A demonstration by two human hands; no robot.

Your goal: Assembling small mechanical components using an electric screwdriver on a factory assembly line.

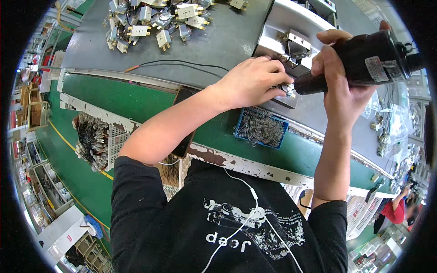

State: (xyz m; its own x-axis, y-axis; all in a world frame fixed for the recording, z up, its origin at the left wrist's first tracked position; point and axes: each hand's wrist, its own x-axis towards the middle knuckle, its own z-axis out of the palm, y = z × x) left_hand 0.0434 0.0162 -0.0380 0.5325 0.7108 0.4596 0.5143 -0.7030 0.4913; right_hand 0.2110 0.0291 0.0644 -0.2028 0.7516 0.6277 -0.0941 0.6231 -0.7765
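My right hand (339,79) is wrapped round a thick black electric screwdriver (366,59), which lies nearly level with its narrow end toward the left. That end meets a small metal part (287,89), pinched between the thumb and fingers of my left hand (252,83). The left fingers cover much of the part, so its exact kind is hard to make out. Just beyond both hands stands a shiny metal fixture (273,34) with a small block-shaped piece (298,44) mounted on it.
Small boxy metal assemblies (186,12) lie piled on the grey bench at the far left. A thin black cable (182,62) crosses the bench. Nearer me sits a blue tray (286,132) of springs (260,128). A plastic bag (397,143) lies right; a person in red (395,211) is beyond.
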